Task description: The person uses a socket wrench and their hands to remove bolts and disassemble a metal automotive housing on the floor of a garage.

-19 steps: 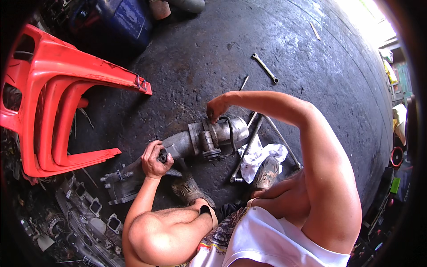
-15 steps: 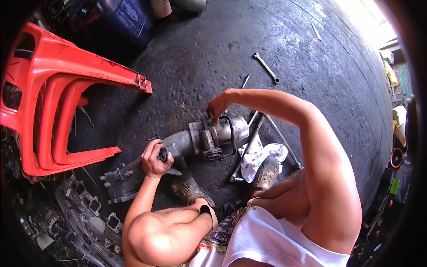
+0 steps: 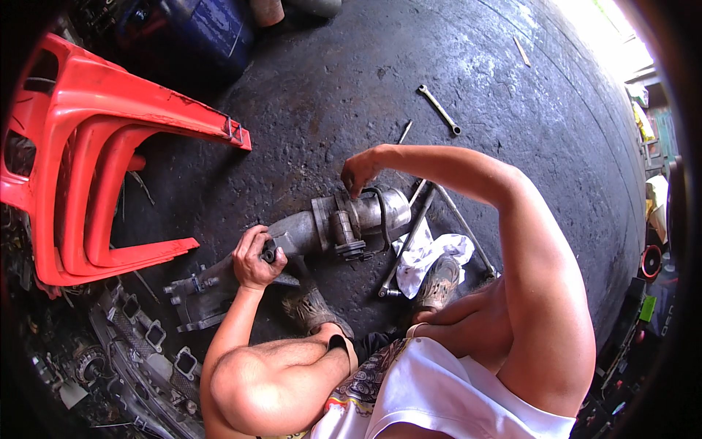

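Note:
A grey cast-metal engine pipe (image 3: 296, 233) lies slantwise on the floor in front of my feet. Midway along it is a valve housing (image 3: 344, 228), beside a curved black hose (image 3: 384, 219). My left hand (image 3: 256, 258) is wrapped round the pipe's left part, thumb and fingers about a short dark stub (image 3: 269, 252). At the far side of the valve housing, my right hand (image 3: 360, 171) reaches down with curled fingers. Its fingertips are close to the housing's upper edge; whatever they pinch is hidden.
Right of the pipe lie a white rag (image 3: 431, 256) and long-handled socket wrenches (image 3: 457, 216). A combination wrench (image 3: 439, 110) and a thin rod (image 3: 405, 132) lie farther off. Stacked red plastic chairs (image 3: 80, 175) stand left, gaskets (image 3: 155, 337) and engine parts lower left, a blue drum (image 3: 197, 36) behind.
My right hand has lifted slightly off the valve housing, its pointing finger drawn back and more curled. My left hand keeps its hold on the pipe.

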A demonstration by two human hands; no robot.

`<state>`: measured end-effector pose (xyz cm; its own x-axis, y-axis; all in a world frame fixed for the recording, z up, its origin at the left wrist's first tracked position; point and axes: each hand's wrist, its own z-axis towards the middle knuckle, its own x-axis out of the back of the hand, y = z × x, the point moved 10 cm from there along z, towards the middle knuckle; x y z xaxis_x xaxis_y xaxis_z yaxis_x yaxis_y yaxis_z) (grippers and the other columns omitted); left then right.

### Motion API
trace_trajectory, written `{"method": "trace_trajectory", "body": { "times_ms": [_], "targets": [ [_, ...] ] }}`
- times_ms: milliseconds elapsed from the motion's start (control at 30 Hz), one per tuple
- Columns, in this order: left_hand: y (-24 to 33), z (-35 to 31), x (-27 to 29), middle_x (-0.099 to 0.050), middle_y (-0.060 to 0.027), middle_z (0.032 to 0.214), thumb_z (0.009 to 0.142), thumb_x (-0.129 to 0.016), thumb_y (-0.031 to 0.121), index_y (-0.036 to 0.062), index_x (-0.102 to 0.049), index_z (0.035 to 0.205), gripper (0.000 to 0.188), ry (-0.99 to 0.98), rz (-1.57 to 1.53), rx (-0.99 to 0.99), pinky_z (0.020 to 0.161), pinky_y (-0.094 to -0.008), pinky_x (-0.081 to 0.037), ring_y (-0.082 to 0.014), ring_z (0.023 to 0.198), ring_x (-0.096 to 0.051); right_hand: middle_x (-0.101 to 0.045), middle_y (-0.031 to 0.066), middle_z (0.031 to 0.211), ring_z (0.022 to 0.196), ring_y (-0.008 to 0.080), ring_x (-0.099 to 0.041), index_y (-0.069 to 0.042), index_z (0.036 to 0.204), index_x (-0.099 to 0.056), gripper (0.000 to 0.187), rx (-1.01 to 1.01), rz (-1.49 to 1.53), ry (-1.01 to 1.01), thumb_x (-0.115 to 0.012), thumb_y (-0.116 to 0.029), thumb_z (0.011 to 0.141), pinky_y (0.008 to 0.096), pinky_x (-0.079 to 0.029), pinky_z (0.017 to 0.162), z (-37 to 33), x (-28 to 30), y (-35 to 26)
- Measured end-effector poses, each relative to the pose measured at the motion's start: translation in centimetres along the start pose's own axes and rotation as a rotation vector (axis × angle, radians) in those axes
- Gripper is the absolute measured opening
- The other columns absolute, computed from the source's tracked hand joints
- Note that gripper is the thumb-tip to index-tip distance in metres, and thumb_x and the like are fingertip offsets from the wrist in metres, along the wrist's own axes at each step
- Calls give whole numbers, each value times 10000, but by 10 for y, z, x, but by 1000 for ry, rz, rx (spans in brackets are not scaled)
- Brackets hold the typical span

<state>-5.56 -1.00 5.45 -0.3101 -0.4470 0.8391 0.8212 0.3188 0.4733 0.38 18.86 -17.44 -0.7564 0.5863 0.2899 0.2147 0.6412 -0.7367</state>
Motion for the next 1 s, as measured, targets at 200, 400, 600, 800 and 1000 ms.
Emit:
{"method": "trace_trajectory", "body": {
  "times_ms": [200,400,600,800,1000],
  "targets": [
    [1,0,-5,-612,-134,927,715,-585,392,16,-595,793,384,7,-3,-6,720,-417,-507,-345,807,-618,-607,38,910,807,165,-567,-121,1013,-659,423,-16,-58,1,-741,-399,705,326,-500,631,0,-3,0],
    [-1,-1,-3,-613,-133,932,710,-589,371,21,-597,795,361,7,11,-1,730,-419,-507,-344,817,-618,-616,57,730,680,166,-567,-82,853,-697,354,-37,-16,52,-760,-370,657,332,-479,608,-6,4,-9],
    [-2,-2,-1,-614,-135,940,708,-591,358,21,-597,799,350,0,15,5,734,-417,-507,-345,822,-616,-684,95,929,868,233,-632,-95,904,-715,355,15,-1,8,-738,-381,695,377,-489,724,-9,4,-19],
    [-1,-1,0,-612,-145,939,722,-584,362,19,-587,802,352,-4,11,4,736,-422,-503,-356,829,-615,-678,116,968,906,239,-627,-85,970,-694,395,95,-95,87,-744,-369,701,378,-483,763,-8,5,-27],
    [-2,-2,-1,-608,-157,936,733,-577,360,17,-574,804,351,-4,-1,11,741,-427,-498,-369,833,-611,-671,119,987,926,245,-620,-62,985,-683,389,1,-204,111,-737,-342,722,387,-482,784,-14,8,-29]
  ]
}}
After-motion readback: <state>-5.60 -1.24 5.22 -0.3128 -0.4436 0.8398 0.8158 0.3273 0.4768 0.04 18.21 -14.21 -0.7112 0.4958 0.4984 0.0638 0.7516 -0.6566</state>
